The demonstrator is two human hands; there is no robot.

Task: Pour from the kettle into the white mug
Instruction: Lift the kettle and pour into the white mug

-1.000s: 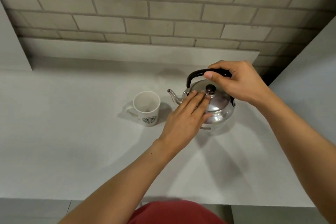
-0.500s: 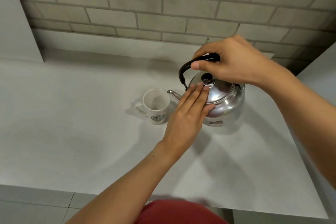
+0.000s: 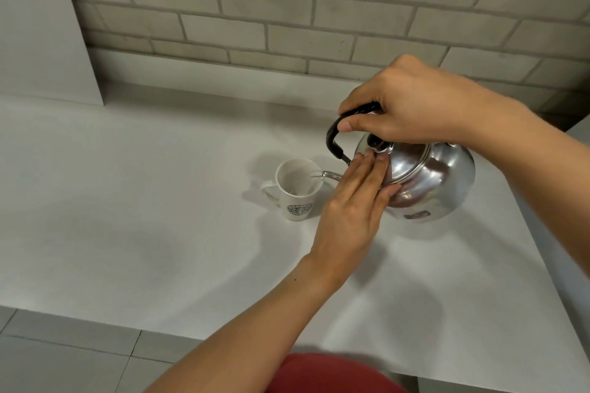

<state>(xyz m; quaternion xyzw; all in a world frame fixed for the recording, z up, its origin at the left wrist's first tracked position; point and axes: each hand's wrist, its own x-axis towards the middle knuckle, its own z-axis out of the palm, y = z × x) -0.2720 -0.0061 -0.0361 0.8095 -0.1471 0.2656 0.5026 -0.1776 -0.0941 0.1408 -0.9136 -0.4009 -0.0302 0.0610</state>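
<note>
A shiny steel kettle (image 3: 437, 182) hangs tilted to the left above the white counter (image 3: 127, 217), its spout over the rim of the white mug (image 3: 295, 190). A thin stream of water runs from the spout into the mug. My right hand (image 3: 415, 102) is closed around the black handle on top. My left hand (image 3: 354, 210) lies flat with its fingertips pressed on the lid beside the black knob. The mug stands upright, handle to the left, a green logo facing me.
A brick wall (image 3: 319, 9) runs behind the counter, with a low white ledge at its foot. White panels stand at the far left and right. The counter's front edge is near me, above a tiled floor (image 3: 64, 357).
The kettle has been lifted off the counter and tipped toward the mug; water now flows. My left hand stayed on the lid and rose with it.
</note>
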